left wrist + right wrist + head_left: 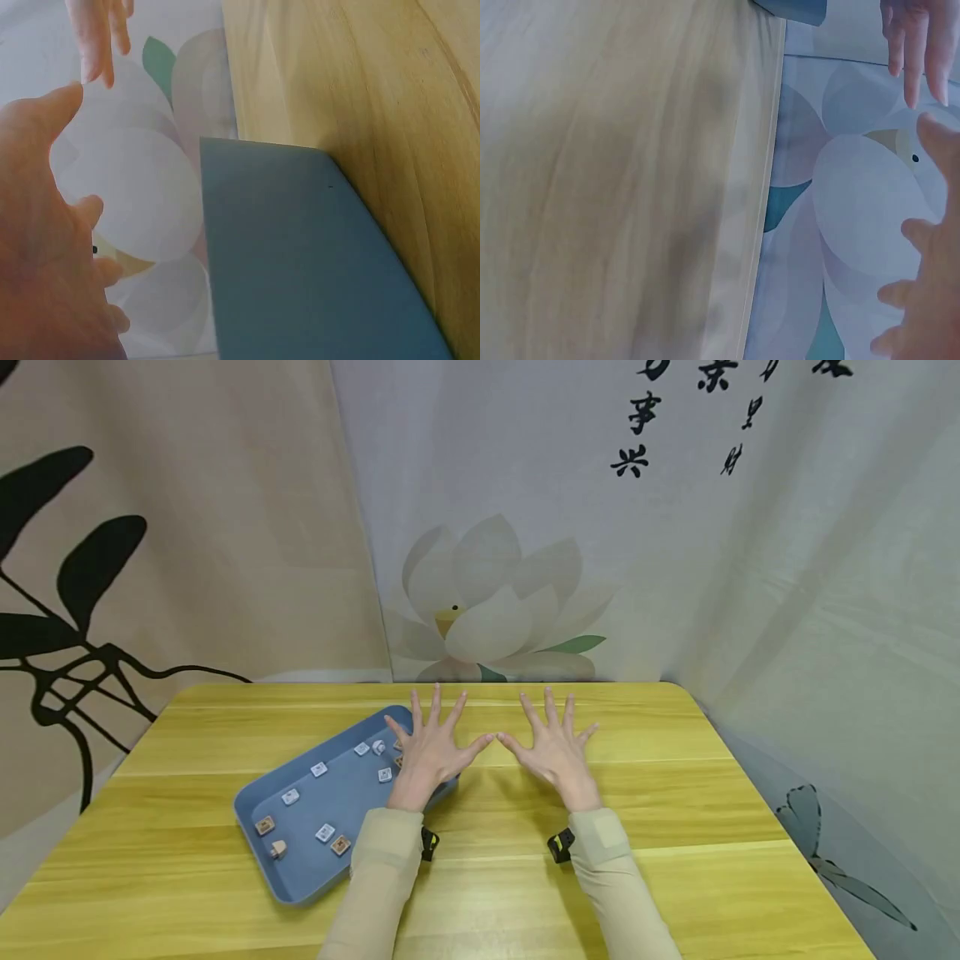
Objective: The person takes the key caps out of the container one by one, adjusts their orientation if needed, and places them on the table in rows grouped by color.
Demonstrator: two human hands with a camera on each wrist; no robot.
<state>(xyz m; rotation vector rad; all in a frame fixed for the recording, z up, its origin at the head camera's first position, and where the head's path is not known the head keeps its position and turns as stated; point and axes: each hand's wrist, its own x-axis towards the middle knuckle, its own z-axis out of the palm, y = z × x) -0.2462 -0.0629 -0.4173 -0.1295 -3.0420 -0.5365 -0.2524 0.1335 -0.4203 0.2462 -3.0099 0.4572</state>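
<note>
Both hands are held out with fingers spread and nothing in them. In the head view the left hand [429, 750] is over the right end of a blue tray [300, 889], covering part of it. To its right, the right hand [557, 755] is above the wooden table, the two thumb tips close together. Small white blocks [318, 769] and tan blocks [341, 845] with printed tops lie scattered in the tray; some are partly hidden by the left hand. The left wrist view shows the left hand [45, 225] beside the tray's outer wall [300, 247].
The yellow wooden table [675, 893] extends around the tray. Behind it hangs a pale curtain [495, 468] printed with a lotus, dark leaves and black characters. A black wrist camera [560, 845] sits by the right cuff, another [429, 843] by the left.
</note>
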